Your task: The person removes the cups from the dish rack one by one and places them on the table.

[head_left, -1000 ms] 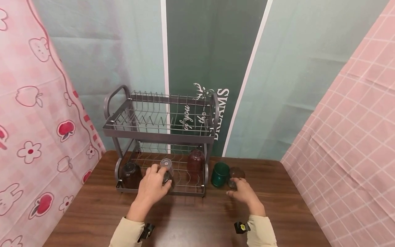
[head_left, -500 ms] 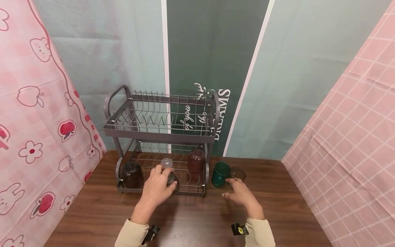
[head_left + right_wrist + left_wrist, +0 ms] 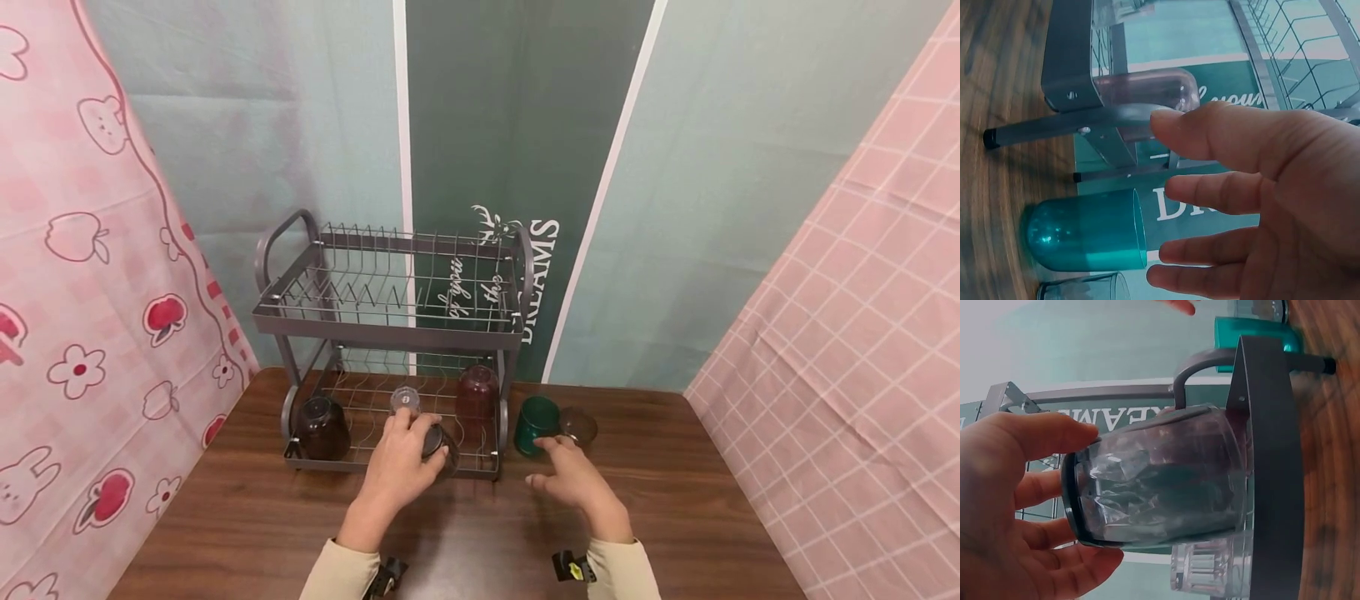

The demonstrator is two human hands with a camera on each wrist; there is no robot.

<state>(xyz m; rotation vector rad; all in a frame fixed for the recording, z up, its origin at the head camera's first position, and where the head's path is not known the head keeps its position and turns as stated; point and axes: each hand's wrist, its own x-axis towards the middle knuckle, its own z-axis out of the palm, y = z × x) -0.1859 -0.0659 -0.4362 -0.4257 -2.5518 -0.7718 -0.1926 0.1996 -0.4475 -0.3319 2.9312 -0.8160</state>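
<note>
My left hand (image 3: 396,467) grips a smoky clear glass (image 3: 1160,481) by its base, fingers and thumb curled round it. The glass is upside down, rim toward the lower tier of the grey dish rack (image 3: 390,335). A small clear glass (image 3: 405,400) stands inverted just behind that hand. My right hand (image 3: 576,479) hovers before a green glass (image 3: 1088,231) with fingers spread, holding nothing. The green glass stands upright on the table, right of the rack. Beside it is a brownish clear glass (image 3: 580,427).
On the rack's lower tier, a dark brown glass (image 3: 322,429) stands inverted at the left and a reddish glass (image 3: 477,400) at the right. The upper tier has wire plate slots. Curtains (image 3: 840,250) hang behind and beside the wooden table (image 3: 675,500).
My left hand has carried the smoky glass rightward along the rack's front. My right hand has drawn back and left, from the brownish glass toward the front of the green one.
</note>
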